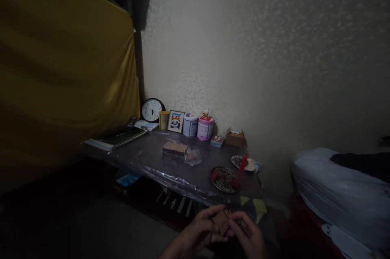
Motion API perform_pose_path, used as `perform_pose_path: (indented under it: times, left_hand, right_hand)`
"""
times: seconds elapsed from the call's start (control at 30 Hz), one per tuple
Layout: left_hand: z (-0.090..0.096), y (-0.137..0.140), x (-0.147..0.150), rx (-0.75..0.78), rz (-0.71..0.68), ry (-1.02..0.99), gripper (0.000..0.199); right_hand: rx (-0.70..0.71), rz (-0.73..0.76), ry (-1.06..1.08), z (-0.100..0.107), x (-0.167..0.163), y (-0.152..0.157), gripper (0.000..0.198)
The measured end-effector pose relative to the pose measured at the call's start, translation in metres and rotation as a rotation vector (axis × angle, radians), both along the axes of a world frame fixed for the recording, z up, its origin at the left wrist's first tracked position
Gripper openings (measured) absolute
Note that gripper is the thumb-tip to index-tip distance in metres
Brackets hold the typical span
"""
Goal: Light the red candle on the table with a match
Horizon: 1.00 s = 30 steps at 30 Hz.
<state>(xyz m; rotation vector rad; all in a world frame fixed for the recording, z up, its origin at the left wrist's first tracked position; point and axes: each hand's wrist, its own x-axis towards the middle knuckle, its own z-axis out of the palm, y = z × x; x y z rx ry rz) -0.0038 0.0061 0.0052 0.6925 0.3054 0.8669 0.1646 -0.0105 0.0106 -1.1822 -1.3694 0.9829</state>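
Observation:
Just past the table's near edge, my left hand (202, 226) is closed on a small brown cardboard piece (222, 221), thumb and fingers at its sides. My right hand (247, 232) is at the piece's right edge, its fingers pinched on a thin pale stick (230, 212). Beyond my hands sits a round metal plate (211, 178) with dark and pale bits and a red plastic tool (241, 171) on it. Behind it a second plate (232, 157) holds similar bits, beside a bundle of pale sticks (251, 165).
A row of small brown pieces (175, 149) stands by a clear plastic dish (193, 157) on the covered table (146, 157). Tins (190, 125), a picture frame (176, 121), a clock (152, 110) and an open cardboard box (235, 139) line the wall. Yellow cloth (67, 68) hangs left.

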Motion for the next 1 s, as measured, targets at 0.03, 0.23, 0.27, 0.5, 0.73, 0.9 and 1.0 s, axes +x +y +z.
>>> perform_pose_path:
  times: [0.03,0.23,0.27,0.5,0.73,0.9,1.0]
  left_hand:
    - [0.000,0.000,0.000,0.004,-0.002,0.004,0.059]
    - [-0.008,0.000,-0.002,0.051,-0.008,-0.001,0.057]
    - [-0.009,0.000,-0.003,0.057,-0.006,0.003,0.056]
    - [-0.008,-0.001,-0.002,0.039,0.027,0.032,0.057]
    - [-0.007,-0.001,-0.003,0.062,0.068,0.117,0.054]
    - [-0.004,-0.003,-0.003,0.110,0.117,0.164,0.053]
    - [-0.002,-0.004,-0.004,0.105,0.128,0.212,0.054]
  right_hand:
    - [-0.001,-0.004,0.001,-0.001,0.000,0.000,0.030]
    - [-0.017,-0.016,0.024,-0.005,0.002,0.002,0.031]
    - [-0.016,-0.009,0.023,-0.005,0.003,0.002,0.031]
    - [0.000,0.017,-0.034,-0.002,0.006,0.003,0.030]
    - [-0.014,0.008,-0.006,-0.003,0.008,0.004,0.029]
    - [-0.031,0.021,0.020,-0.007,0.012,0.006,0.027]
    - [-0.024,0.013,0.037,-0.009,0.012,0.007,0.028]
